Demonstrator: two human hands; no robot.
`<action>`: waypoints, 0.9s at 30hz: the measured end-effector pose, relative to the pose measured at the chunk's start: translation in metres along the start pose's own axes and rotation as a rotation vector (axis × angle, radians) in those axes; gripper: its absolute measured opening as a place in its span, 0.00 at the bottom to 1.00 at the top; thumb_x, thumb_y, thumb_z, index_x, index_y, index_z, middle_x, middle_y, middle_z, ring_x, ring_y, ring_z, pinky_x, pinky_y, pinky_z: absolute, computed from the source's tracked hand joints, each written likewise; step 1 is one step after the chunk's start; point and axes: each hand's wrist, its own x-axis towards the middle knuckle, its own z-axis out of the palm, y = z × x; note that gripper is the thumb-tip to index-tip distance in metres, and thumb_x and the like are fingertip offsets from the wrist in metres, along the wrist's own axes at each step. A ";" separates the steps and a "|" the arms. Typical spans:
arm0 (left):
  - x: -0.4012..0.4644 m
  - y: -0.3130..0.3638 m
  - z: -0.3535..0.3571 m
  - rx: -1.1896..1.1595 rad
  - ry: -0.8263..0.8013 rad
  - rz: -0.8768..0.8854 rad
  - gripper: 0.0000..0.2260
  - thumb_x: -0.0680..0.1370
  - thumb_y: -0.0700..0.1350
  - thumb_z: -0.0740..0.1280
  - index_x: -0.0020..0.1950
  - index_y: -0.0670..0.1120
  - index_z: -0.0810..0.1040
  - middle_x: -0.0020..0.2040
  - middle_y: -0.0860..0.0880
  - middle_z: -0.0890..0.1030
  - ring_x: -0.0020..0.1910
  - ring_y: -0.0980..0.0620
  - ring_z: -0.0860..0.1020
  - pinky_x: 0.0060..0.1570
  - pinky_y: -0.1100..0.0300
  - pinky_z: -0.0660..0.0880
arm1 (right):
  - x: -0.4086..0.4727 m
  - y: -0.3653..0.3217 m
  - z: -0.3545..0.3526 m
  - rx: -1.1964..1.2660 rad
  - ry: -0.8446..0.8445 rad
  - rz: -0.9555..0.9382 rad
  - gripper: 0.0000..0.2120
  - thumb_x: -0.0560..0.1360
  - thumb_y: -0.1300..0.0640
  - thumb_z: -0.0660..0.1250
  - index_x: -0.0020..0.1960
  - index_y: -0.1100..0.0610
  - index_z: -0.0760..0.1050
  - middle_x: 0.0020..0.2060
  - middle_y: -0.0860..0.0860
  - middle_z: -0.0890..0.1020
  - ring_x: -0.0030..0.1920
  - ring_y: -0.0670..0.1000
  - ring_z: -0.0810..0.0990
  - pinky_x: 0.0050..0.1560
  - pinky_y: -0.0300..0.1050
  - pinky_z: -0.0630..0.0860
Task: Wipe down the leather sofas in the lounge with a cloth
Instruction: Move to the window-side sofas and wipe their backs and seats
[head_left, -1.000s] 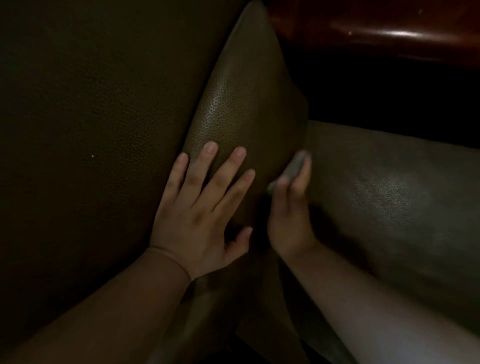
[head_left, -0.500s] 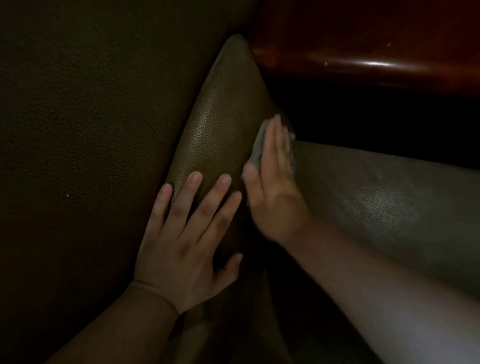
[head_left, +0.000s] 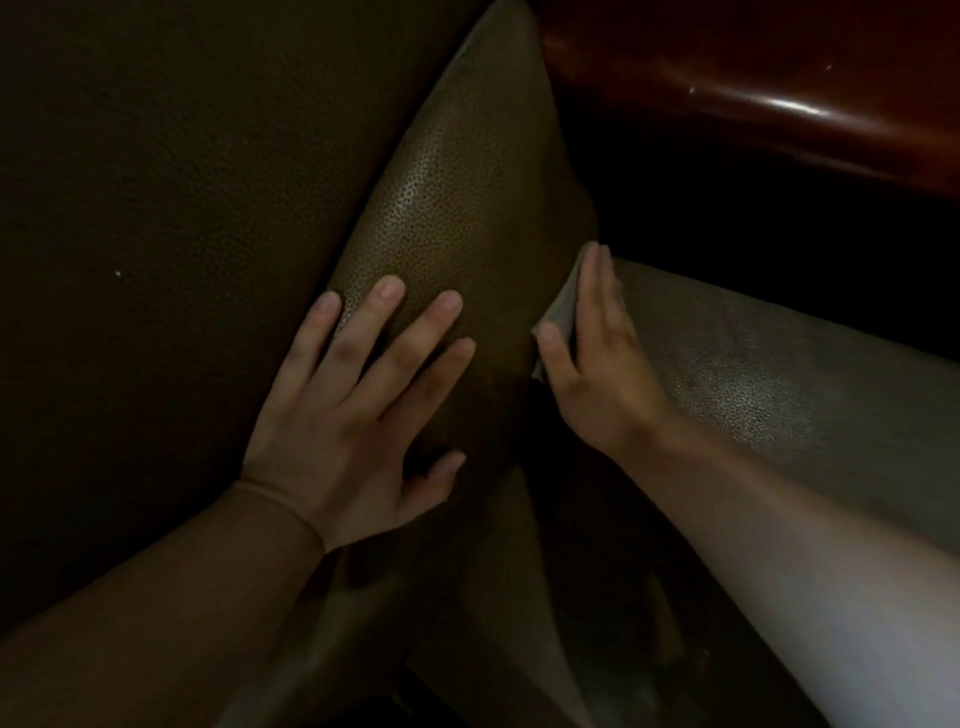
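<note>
Head view shows the left hand (head_left: 348, 415) lying flat on the brown leather cushion (head_left: 467, 218), its fingers straight and spread, its grip wide and holding nothing. The right hand (head_left: 597, 364) reaches into the gap between this cushion and the sofa armrest (head_left: 769, 374). Its fingers are straight and together, and they press a small grey cloth (head_left: 563, 306) against the side of the cushion, with the thumb on the near edge of the cloth. Both forearms come in from the bottom corners. A dark red wooden rail (head_left: 779, 104) runs behind the armrest.
</note>
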 end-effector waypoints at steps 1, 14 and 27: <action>0.000 0.000 -0.001 0.008 0.000 0.000 0.36 0.78 0.66 0.63 0.81 0.47 0.69 0.85 0.45 0.60 0.82 0.36 0.58 0.81 0.39 0.46 | -0.006 -0.001 0.008 0.016 0.014 0.004 0.38 0.84 0.35 0.49 0.83 0.44 0.31 0.84 0.45 0.36 0.84 0.51 0.36 0.83 0.59 0.43; -0.003 0.003 -0.005 0.002 -0.054 0.002 0.34 0.80 0.65 0.57 0.80 0.47 0.69 0.85 0.43 0.60 0.83 0.34 0.55 0.81 0.35 0.45 | -0.037 -0.042 -0.010 -0.108 -0.033 0.079 0.28 0.88 0.49 0.54 0.85 0.53 0.51 0.78 0.55 0.69 0.74 0.55 0.71 0.71 0.45 0.70; -0.038 0.208 -0.171 -0.566 -0.886 -0.339 0.25 0.80 0.68 0.59 0.69 0.55 0.77 0.57 0.50 0.82 0.56 0.45 0.82 0.45 0.53 0.76 | -0.162 -0.081 -0.155 -0.846 -0.350 -0.178 0.19 0.78 0.32 0.54 0.50 0.45 0.73 0.37 0.44 0.74 0.40 0.53 0.79 0.36 0.46 0.71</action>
